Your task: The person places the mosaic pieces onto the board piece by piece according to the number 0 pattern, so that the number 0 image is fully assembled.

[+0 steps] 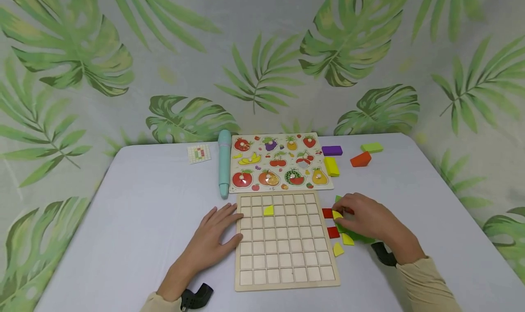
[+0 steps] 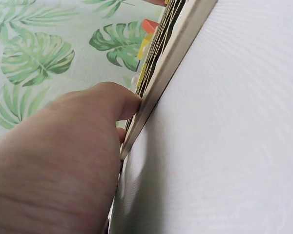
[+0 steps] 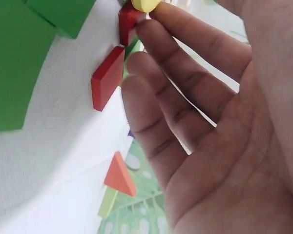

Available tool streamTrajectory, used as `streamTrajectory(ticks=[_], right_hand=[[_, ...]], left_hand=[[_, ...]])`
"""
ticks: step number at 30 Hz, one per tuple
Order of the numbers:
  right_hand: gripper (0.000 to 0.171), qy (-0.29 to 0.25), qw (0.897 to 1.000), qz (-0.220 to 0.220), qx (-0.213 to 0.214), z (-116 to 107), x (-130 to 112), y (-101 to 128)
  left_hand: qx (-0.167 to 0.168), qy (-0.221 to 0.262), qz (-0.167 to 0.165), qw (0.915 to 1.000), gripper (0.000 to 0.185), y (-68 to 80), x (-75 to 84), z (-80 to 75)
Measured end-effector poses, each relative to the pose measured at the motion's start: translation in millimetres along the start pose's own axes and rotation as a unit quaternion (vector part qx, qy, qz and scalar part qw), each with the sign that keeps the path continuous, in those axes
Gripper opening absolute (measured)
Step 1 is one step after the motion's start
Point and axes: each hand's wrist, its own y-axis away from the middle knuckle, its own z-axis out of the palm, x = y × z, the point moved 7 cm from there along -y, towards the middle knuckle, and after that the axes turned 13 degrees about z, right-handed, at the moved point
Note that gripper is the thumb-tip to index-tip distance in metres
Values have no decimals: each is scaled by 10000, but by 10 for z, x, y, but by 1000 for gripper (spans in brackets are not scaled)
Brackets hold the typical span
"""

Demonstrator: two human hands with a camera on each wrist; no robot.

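Worktop [image 1: 143, 202]: grid board [image 1: 285, 241] lies flat, long axis running away from the person. L hand [image 1: 215, 239] flat, fingers straight, pressing board's left edge. One yellow piece [image 1: 268, 210] sits in a cell w/ no fingers near. R hand [image 1: 365, 218], just right of board, pinches a yellow piece [image 3: 145, 5] at fingertips [image 3: 158, 14]; red pieces [image 1: 327, 213] & green pieces beside/under the fingers. Fruit puzzle [image 1: 279, 161] and teal pen [image 1: 223, 163] beyond fingers.

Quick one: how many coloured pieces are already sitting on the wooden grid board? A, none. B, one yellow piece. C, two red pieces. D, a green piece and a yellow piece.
B: the head view shows a single yellow piece on the wooden grid board, in its second row; every other square looks bare, and the red pieces lie on the table beside the board.
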Motion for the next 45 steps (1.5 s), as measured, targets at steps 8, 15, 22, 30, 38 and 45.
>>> streamTrajectory(ticks=[8, 15, 22, 30, 38, 45], right_hand=[[25, -10, 9995, -276, 129, 77, -97, -91], [21, 80, 9995, -105, 277, 49, -126, -157], [22, -1, 9985, -436, 336, 33, -378, -253], [26, -220, 9971, -712, 160, 179, -761, -391], [26, -162, 9930, -1162, 123, 314, -1072, -434], [26, -350, 9883, -1461, 245, 298, -1186, -422]], left_hand=[[13, 26, -38, 10000, 48, 16, -29, 16], [-36, 17, -38, 10000, 49, 10, -21, 18], [-62, 31, -63, 10000, 49, 6, -22, 19], [-147, 24, -90, 9998, 49, 5, -20, 43], [-96, -25, -5, 10000, 49, -5, -21, 41], [-76, -90, -5, 9999, 49, 0, -24, 22]])
